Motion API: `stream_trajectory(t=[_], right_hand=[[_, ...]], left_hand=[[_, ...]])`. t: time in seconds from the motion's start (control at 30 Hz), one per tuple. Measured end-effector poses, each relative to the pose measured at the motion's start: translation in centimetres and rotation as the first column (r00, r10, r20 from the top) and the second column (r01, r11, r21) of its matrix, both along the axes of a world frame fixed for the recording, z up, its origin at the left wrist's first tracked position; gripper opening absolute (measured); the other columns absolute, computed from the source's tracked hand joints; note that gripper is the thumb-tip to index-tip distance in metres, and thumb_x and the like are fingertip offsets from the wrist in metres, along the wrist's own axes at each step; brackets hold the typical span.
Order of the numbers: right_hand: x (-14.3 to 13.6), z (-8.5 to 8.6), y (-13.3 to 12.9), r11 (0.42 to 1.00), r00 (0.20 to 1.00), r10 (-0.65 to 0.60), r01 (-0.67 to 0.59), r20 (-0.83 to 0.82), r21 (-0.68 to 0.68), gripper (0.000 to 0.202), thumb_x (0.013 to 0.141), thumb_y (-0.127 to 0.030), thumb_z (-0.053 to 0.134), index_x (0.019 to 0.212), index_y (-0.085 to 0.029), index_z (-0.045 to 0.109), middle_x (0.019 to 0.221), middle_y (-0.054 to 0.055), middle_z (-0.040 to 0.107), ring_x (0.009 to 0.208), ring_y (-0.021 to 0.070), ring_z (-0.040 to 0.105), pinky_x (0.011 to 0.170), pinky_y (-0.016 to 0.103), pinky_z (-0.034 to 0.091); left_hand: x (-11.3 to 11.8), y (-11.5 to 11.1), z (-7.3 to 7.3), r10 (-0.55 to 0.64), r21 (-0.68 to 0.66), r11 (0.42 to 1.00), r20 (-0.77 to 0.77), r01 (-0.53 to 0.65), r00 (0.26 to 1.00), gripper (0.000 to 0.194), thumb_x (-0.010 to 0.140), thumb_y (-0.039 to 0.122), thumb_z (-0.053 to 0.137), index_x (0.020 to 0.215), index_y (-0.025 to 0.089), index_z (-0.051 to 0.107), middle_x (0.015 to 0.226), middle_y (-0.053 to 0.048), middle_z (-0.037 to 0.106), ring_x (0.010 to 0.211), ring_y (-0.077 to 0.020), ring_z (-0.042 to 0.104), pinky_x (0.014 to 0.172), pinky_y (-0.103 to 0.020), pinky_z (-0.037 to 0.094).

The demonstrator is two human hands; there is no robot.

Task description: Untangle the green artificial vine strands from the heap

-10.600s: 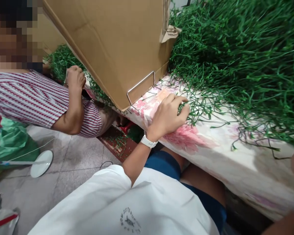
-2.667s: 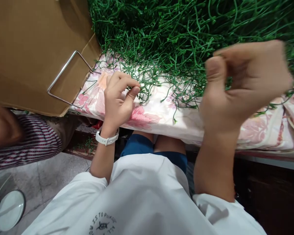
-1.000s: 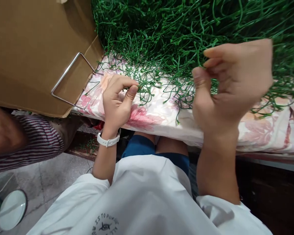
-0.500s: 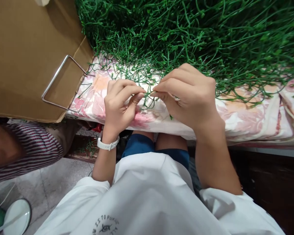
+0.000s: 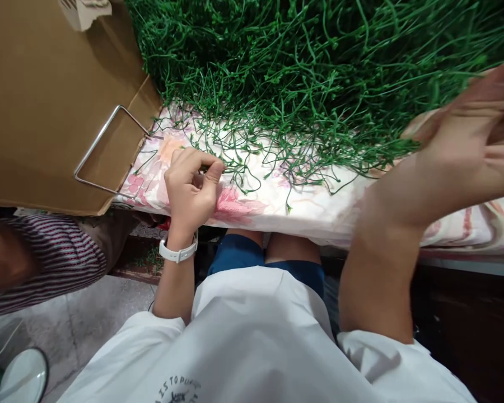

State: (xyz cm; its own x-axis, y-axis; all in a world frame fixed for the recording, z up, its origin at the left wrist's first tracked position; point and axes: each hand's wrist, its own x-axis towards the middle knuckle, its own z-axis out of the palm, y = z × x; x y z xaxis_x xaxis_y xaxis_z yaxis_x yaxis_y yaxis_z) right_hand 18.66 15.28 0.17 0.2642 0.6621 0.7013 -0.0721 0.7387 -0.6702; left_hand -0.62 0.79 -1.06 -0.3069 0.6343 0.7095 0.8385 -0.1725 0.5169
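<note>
My left hand [image 5: 193,187] rests above the near edge of the flowered cloth [image 5: 302,204], its thumb and fingers pinched together; what they hold, if anything, is too small to make out. My right hand [image 5: 466,134] is raised at the right, over the near side of the heap of green plastic stems [image 5: 319,73]. Its fingers stretch toward the right edge, apart, and I see nothing held in them. Loose green stems [image 5: 243,162] lie on the cloth between my two hands.
A cardboard box [image 5: 46,112] stands at the left, with a bent metal wire frame [image 5: 96,145] at its lower corner. Another person's striped clothing [image 5: 59,257] shows at the lower left. A round pale object [image 5: 25,372] is at the bottom left.
My right hand has moved away from my left, to the right, and its fingers have opened. My left hand has shifted slightly left and down.
</note>
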Motion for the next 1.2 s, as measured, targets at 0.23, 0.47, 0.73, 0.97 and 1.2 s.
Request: stream_trajectory(t=[0.23,0.47,0.73,0.97,1.2], right_hand=[[-0.4,0.4,-1.9,0.982,0.844,0.105,-0.171,0.526,0.079,0.031,0.09,-0.011,0.059,0.116,-0.028,0.062,0.094,0.004,0.066,0.08,0.0187,0.064,0.064,0.032,0.05],[0.1,0.7,-2.2,0.956,0.704,0.013,-0.218,0.71,0.198,0.026,0.085,-0.006,0.049,0.096,-0.023,0.067,0.1,0.011,0.067,0.095,0.0247,0.063,0.081,0.041,0.05],[-1.4,0.0,-2.8,0.895,0.409,0.092,-0.434,0.908,0.105,0.037,0.097,-0.052,0.059,0.079,-0.02,0.064,0.082,0.008,0.063,0.091,0.0267,0.059,0.08,0.042,0.042],[-1.2,-0.3,-2.3,0.922,0.428,0.031,-0.361,0.903,0.139,0.027,0.102,-0.025,0.049,0.08,-0.021,0.063,0.079,0.005,0.063,0.087,0.0229,0.057,0.076,0.038,0.037],[-1.0,0.7,-3.0,0.958,0.662,-0.098,-0.141,0.744,0.251,0.036,0.103,-0.028,0.05,0.069,-0.021,0.059,0.068,0.003,0.057,0.068,0.0168,0.052,0.067,0.036,0.036]], left_hand=[[-0.3,0.2,0.0,-0.082,0.027,0.997,0.13,0.079,0.988,0.024,0.099,0.042,0.064,0.085,0.024,0.071,0.081,-0.003,0.071,0.081,-0.0175,0.065,0.074,-0.034,0.049],[-0.3,0.2,-0.1,-0.122,0.081,0.99,0.132,0.112,0.984,0.02,0.099,0.04,0.064,0.089,0.026,0.073,0.087,-0.003,0.072,0.087,-0.0186,0.068,0.08,-0.035,0.053],[0.4,0.4,0.1,-0.142,0.094,0.986,0.039,0.138,0.989,0.015,0.1,0.037,0.065,0.093,0.028,0.074,0.093,-0.003,0.075,0.096,-0.0202,0.07,0.088,-0.039,0.056],[0.3,0.3,-0.1,-0.127,0.15,0.982,0.097,0.111,0.987,0.014,0.099,0.033,0.066,0.089,0.025,0.071,0.086,-0.003,0.072,0.087,-0.0182,0.067,0.079,-0.036,0.055],[1.1,0.5,0.1,-0.009,0.039,0.999,0.036,0.008,0.999,0.027,0.099,0.043,0.065,0.08,0.023,0.067,0.077,-0.001,0.069,0.078,-0.0175,0.062,0.076,-0.036,0.047]])
